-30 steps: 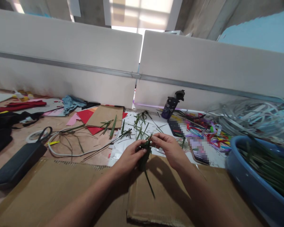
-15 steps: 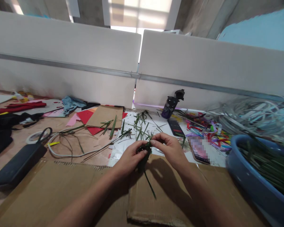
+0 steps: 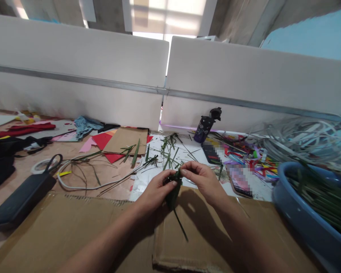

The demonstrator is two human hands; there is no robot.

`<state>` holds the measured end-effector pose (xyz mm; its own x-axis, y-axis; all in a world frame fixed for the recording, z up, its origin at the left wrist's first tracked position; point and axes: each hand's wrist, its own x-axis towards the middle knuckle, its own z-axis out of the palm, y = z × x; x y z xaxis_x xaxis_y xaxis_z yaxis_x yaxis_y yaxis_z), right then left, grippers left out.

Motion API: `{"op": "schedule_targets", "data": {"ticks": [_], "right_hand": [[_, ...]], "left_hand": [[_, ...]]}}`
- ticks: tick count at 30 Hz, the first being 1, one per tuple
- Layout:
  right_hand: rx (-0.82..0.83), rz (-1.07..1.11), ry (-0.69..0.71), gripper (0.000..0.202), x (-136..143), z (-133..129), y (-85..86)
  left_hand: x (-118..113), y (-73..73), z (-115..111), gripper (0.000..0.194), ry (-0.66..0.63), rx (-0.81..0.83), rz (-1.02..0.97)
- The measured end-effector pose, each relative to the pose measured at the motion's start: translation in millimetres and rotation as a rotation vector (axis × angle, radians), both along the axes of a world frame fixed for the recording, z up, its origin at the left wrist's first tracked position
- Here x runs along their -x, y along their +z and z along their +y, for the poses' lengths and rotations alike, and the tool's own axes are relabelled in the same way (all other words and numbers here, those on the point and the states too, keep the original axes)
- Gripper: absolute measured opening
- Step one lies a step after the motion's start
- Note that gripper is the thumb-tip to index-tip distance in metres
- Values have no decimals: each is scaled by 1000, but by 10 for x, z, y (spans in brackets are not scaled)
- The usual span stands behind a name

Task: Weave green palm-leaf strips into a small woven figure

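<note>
2 hands (image 3: 156, 188) (pinching green leaves (image 3: 173, 198)), cardboard (image 3: 74, 227), cluttered table (image 3: 62, 147), white panels (image 3: 74, 43)

Left grip (image 3: 158, 188) and right grip (image 3: 204, 179) are bare (slim, tapering forearms (image 3: 113, 231) too).

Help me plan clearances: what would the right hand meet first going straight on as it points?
Likely the green leaf piece held in the left hand; the right fingertips seem to touch it, though depth is unclear.

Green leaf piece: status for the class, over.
Left hand gripping green leaf piece; right hand pinching its upper end. Thin strand trailing below. Blue tub at right, apart from hands.
</note>
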<state>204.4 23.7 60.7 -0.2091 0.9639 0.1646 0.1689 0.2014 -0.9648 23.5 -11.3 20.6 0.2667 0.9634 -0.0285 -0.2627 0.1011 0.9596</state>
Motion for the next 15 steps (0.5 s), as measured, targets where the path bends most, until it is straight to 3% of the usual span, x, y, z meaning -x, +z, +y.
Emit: {"op": "schedule_targets", "data": {"ticks": [8, 15], "right_hand": [[-78, -104, -53, 18, 8, -20, 26], [-206, -202, -189, 16, 76, -103, 18]], "left_hand": [[7, -19, 41, 22, -26, 7, -5], [43, 5, 95, 17, 30, -186, 207]]}}
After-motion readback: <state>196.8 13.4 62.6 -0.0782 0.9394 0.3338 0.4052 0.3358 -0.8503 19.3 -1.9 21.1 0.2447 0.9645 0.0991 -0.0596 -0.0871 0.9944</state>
